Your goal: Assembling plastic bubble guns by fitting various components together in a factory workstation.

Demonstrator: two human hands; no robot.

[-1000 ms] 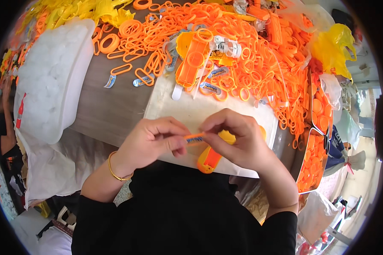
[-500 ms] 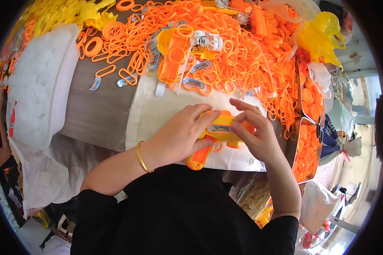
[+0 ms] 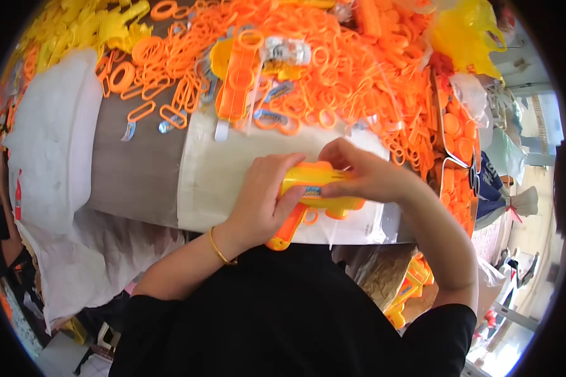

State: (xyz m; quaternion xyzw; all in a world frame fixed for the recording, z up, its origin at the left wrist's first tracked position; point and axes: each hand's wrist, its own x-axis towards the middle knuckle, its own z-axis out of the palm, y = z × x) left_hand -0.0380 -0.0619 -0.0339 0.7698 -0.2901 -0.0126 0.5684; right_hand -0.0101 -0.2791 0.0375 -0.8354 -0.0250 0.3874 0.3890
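Over the near edge of the work surface, both hands hold a yellow and orange toy gun (image 3: 334,205) lying on its side. My left hand (image 3: 251,204) grips its rear end, thumb on the near side and fingers over the top. Its orange handle (image 3: 287,227) points toward me, with a small ring trigger beside it. My right hand (image 3: 366,176) is closed over the front part, thumb pressed beside a blue sticker (image 3: 312,191) on the gun's flank. The fingertips hide part of the body and sticker.
A large pile of orange plastic parts (image 3: 352,81) covers the back, with an orange frame (image 3: 236,85) and a clear bottle (image 3: 286,50) at its front. A white tub (image 3: 50,132) stands left. Boxes of orange discs (image 3: 457,129) stand right. Below right, a carton holds yellow toy guns (image 3: 412,286).
My right hand has come down onto the gun, its raised fingers now curled over the front part. The right elbow has swung outward. The whole view has shifted slightly.
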